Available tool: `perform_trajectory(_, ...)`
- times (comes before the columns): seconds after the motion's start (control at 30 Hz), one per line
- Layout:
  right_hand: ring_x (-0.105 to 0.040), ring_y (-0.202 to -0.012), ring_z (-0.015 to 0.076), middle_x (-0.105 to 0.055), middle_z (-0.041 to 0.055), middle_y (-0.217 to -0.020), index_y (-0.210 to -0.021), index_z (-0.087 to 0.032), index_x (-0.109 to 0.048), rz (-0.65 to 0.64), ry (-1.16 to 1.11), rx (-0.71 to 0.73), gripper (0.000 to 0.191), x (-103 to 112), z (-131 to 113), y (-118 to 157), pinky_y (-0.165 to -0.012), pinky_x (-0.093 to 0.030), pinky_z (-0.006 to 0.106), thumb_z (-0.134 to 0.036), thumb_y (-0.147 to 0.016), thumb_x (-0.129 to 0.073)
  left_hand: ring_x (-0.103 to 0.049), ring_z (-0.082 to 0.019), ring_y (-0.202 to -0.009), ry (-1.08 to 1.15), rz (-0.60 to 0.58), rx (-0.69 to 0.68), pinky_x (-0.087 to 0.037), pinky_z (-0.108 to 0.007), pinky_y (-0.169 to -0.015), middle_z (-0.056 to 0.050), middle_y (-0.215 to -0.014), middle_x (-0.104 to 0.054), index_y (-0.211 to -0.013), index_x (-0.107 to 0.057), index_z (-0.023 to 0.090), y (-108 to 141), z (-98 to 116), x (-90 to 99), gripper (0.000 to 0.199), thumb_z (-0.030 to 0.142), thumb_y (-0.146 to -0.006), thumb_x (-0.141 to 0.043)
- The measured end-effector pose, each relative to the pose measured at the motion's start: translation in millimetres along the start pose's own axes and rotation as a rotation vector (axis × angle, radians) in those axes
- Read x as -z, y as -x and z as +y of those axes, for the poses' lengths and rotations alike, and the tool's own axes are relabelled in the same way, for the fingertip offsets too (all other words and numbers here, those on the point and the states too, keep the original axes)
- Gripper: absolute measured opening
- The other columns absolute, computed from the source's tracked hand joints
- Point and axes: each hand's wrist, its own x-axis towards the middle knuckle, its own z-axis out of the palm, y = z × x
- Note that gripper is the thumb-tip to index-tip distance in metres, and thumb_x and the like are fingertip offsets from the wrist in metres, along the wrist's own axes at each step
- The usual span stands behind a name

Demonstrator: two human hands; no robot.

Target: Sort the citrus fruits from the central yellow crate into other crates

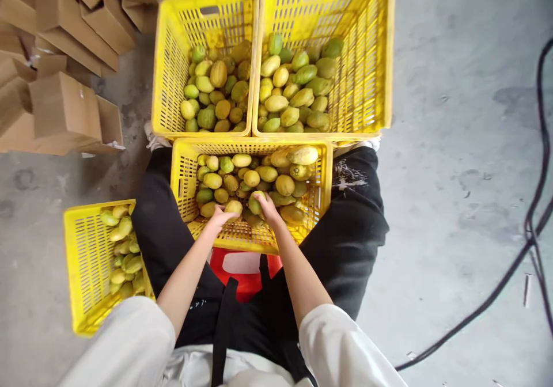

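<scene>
Between my knees stands a yellow plastic crate (250, 238) with many oval yellow-green fruits that look like small papayas. My left hand (220, 216) is closed around the side of a yellow fruit (234, 207) near the crate's front wall. Just to its right, my right hand (268, 207) grips a greener fruit (255, 203), thumb and fingers on its upper side. Both fruits are low over the others in the crate. Some fingertips are hidden behind the fruit.
Two larger yellow crates, left (158, 76) and right (386, 59), hold similar fruit ahead. Another crate (71, 272) with fruit stands by my left leg. Cardboard boxes (64, 110) are piled at upper left. Black cables (488, 306) lie on the concrete floor at right. A red stool (246, 286) is beneath me.
</scene>
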Motion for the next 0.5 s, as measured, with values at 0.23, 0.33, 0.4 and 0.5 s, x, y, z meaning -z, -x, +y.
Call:
perform_trajectory(0.23,-0.065,-0.062,0.0171,-0.063,0.0004,-0.078,-0.099,-0.025,-0.051,-0.137,-0.579,0.038,0.044,-6.9,-37.7,52.7,-0.052,-0.055,0.026,-0.065,-0.081,-0.059,-0.073,-0.024,-0.103,0.407,-0.458,-0.09,-0.058,-0.04,-0.095,-0.01,-0.122,-0.07,-0.123,-0.057,0.022,81.6,28.0,39.4,0.071,0.016,-0.058,-0.084)
perform_trajectory(0.33,-0.063,-0.06,0.0162,-0.064,0.0005,-0.077,-0.1,-0.024,-0.054,-0.171,-0.684,0.053,0.044,-2.8,-45.1,87.3,-0.048,-0.051,0.024,-0.064,-0.082,-0.061,-0.075,-0.026,-0.095,0.507,-0.541,-0.134,-0.059,-0.037,-0.086,-0.01,-0.114,-0.074,-0.121,-0.06,0.02,118.5,9.8,53.6,0.069,0.023,-0.057,-0.087)
perform_trajectory(0.4,-0.068,-0.067,0.0186,-0.068,0.0032,-0.084,-0.102,-0.024,-0.056,-0.189,-0.713,0.055,0.042,1.3,-41.1,111.6,-0.052,-0.055,0.027,-0.061,-0.081,-0.061,-0.076,-0.026,-0.09,0.64,-0.53,-0.132,-0.059,-0.034,-0.077,-0.01,-0.112,-0.075,-0.12,-0.06,0.021,133.6,-10.9,59.7,0.07,0.024,-0.057,-0.089)
perform_trajectory(0.5,-0.074,-0.084,0.0265,-0.073,0.0089,-0.099,-0.101,-0.023,-0.059,-0.243,-0.74,0.045,0.038,6.5,-27.0,143.8,-0.061,-0.063,0.037,-0.053,-0.078,-0.065,-0.073,-0.021,-0.072,0.805,-0.437,-0.109,-0.056,-0.029,-0.061,-0.009,-0.102,-0.077,-0.113,-0.061,0.019,142.9,-39.0,63.8,0.057,0.03,-0.063,-0.087)
